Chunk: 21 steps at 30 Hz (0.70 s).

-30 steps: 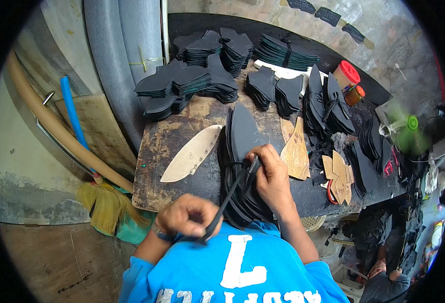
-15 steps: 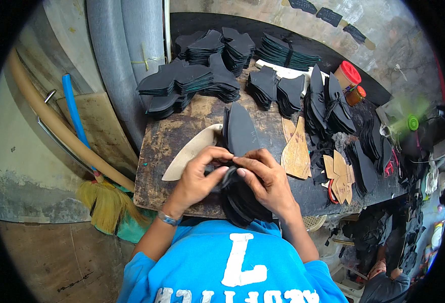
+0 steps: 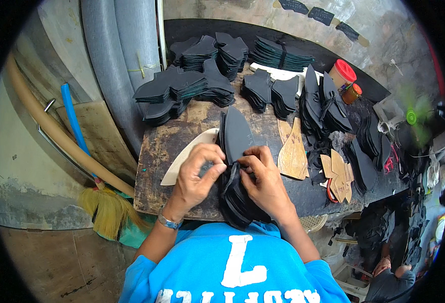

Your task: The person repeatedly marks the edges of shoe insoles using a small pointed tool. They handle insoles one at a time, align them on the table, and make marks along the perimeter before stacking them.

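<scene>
A bundle of black pointed cut pieces (image 3: 238, 132) lies on the dark worktable (image 3: 182, 132) just in front of me, its near end hanging over the table edge. My left hand (image 3: 196, 174) and my right hand (image 3: 264, 178) meet on top of the bundle's middle. The fingertips of both hands pinch a thin black strip that lies across the bundle. The strip itself is mostly hidden under my fingers. A cream pointed pattern piece (image 3: 181, 162) lies under my left hand.
Several stacks of black cut pieces (image 3: 177, 88) fill the back and right of the table. Tan pattern pieces (image 3: 293, 154) lie right of my hands. A red-lidded jar (image 3: 342, 74), a broom (image 3: 106, 211), a blue pipe (image 3: 72, 121) and grey pipes (image 3: 121, 60) surround the table.
My left hand, which was pulling the black strip back toward my body, has come forward to the bundle. Both hands now pinch close together on top of it.
</scene>
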Each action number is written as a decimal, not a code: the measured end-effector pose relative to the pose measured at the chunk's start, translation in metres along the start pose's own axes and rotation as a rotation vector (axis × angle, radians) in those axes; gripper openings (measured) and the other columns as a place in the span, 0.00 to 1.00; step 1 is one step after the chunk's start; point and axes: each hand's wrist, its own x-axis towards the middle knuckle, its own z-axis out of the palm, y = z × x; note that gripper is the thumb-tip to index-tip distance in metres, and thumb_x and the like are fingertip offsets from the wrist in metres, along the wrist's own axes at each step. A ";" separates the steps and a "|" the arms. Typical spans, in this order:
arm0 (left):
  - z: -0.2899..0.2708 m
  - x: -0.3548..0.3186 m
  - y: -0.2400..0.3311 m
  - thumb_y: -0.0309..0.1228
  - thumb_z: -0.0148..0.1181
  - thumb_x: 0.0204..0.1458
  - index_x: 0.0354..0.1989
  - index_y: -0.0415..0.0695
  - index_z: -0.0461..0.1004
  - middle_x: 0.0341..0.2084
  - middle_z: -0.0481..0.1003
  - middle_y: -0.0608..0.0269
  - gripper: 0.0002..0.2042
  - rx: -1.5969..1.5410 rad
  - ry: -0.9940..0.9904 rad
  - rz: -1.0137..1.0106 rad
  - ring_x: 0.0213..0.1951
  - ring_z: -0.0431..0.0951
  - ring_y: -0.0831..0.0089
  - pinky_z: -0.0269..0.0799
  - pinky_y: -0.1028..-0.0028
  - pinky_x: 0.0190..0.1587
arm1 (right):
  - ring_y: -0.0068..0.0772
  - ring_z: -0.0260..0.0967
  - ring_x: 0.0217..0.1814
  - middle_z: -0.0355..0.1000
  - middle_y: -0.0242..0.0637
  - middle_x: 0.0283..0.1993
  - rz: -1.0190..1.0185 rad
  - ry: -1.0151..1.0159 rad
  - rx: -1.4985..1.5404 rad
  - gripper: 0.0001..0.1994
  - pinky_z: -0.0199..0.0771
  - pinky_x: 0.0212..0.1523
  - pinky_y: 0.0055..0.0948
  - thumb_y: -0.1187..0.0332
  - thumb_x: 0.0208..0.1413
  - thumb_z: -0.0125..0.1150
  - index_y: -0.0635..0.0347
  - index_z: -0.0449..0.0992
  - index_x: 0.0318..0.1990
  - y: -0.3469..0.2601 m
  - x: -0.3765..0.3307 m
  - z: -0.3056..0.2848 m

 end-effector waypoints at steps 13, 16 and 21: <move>0.009 0.003 -0.010 0.22 0.61 0.56 0.46 0.39 0.77 0.45 0.74 0.60 0.10 0.125 -0.113 0.056 0.45 0.76 0.72 0.73 0.75 0.45 | 0.51 0.69 0.36 0.66 0.47 0.35 -0.081 0.072 -0.068 0.07 0.70 0.37 0.40 0.83 0.55 0.58 0.66 0.68 0.39 0.005 0.010 0.008; 0.007 0.008 -0.014 0.23 0.61 0.57 0.44 0.39 0.75 0.42 0.75 0.61 0.07 -0.093 -0.068 -0.054 0.43 0.76 0.75 0.74 0.75 0.45 | 0.51 0.70 0.36 0.66 0.46 0.35 -0.078 0.056 -0.050 0.07 0.71 0.37 0.39 0.83 0.55 0.58 0.66 0.68 0.39 0.004 0.012 0.006; 0.020 -0.003 -0.003 0.26 0.63 0.58 0.43 0.40 0.71 0.37 0.73 0.67 0.09 -0.096 -0.107 -0.397 0.35 0.71 0.86 0.70 0.84 0.36 | 0.50 0.71 0.37 0.67 0.46 0.36 -0.050 0.036 -0.040 0.07 0.72 0.37 0.37 0.82 0.55 0.59 0.65 0.70 0.40 0.003 0.013 0.006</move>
